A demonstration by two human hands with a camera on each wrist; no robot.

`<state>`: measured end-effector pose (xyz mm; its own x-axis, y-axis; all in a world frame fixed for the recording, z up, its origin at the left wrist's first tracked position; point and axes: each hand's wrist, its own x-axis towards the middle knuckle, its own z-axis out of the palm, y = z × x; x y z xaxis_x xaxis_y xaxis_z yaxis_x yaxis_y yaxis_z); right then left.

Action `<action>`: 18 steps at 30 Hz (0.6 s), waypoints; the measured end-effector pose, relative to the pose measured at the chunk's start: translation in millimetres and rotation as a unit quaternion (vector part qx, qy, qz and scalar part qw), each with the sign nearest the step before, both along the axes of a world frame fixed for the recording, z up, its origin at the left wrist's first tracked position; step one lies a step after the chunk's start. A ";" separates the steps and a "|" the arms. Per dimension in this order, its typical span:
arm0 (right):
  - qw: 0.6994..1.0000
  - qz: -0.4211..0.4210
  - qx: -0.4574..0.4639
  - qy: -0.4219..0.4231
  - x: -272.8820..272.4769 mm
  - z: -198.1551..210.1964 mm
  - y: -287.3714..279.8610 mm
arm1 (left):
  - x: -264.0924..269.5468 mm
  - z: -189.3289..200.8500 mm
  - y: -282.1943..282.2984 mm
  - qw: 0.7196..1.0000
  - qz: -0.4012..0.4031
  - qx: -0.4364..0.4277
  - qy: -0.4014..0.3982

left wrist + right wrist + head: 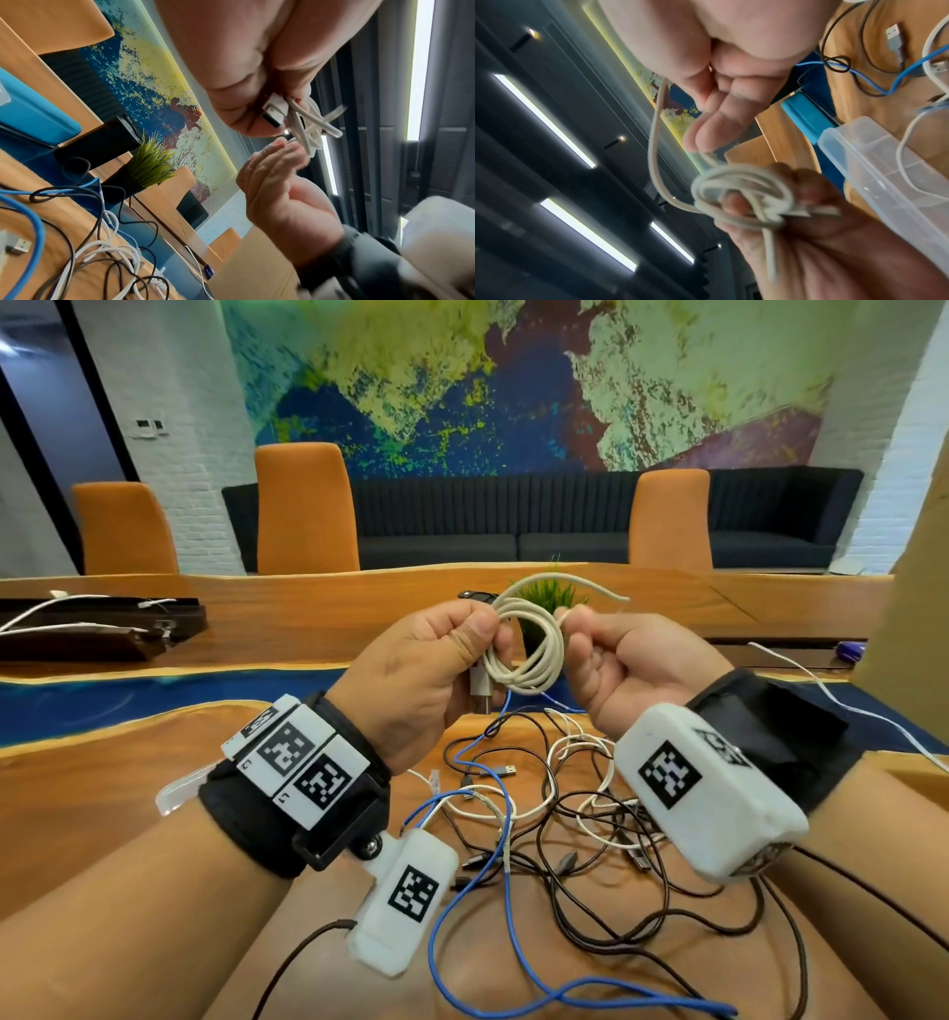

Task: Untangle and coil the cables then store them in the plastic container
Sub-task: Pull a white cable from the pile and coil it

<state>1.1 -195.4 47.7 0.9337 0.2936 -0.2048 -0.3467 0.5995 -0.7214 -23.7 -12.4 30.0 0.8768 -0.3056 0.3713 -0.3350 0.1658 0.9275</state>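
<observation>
Coiling is under way: a thin off-white round cable [524,654], wound into several loops, is held up in the air above the near middle of the desk, between the two hands. The left hand [416,670] pinches the loops together with curled fingers and thumb, keeping the coil from springing open; the cable's white USB plug [275,109] sticks out below that grip. The right hand [626,660] holds the loose tail between curled fingers and thumb beside the coil, probably to lead the last stretch around. The free tip [611,595] pokes up and to the right.

Below the hands, on the near part of the long wooden desk [102,788], lies a loose tangle of other cables [580,814], black, white and one blue [493,942], not yet sorted. The clear plastic container [885,162] sits on the desk to the person's left, open, with a white cable draped over it.

Farther along the desk stands a small green tufted plant in a dark pot [146,168]. Across the room are orange high-backed chairs [305,505], a dark sofa [539,521] and a bright splashed mural [513,377] on a white brick wall.
</observation>
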 end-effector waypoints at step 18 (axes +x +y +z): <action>0.937 0.105 -0.224 -0.248 -25.3 -14.3 -22.3 | 18.2 25.4 12.0 0.968 0.217 0.092 -0.090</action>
<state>-24.2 -217.6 33.4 0.8780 0.4695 0.0935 0.0224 0.1548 -0.9877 -5.5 -0.4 55.4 0.8640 0.0021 0.5036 -0.4940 -0.1901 0.8484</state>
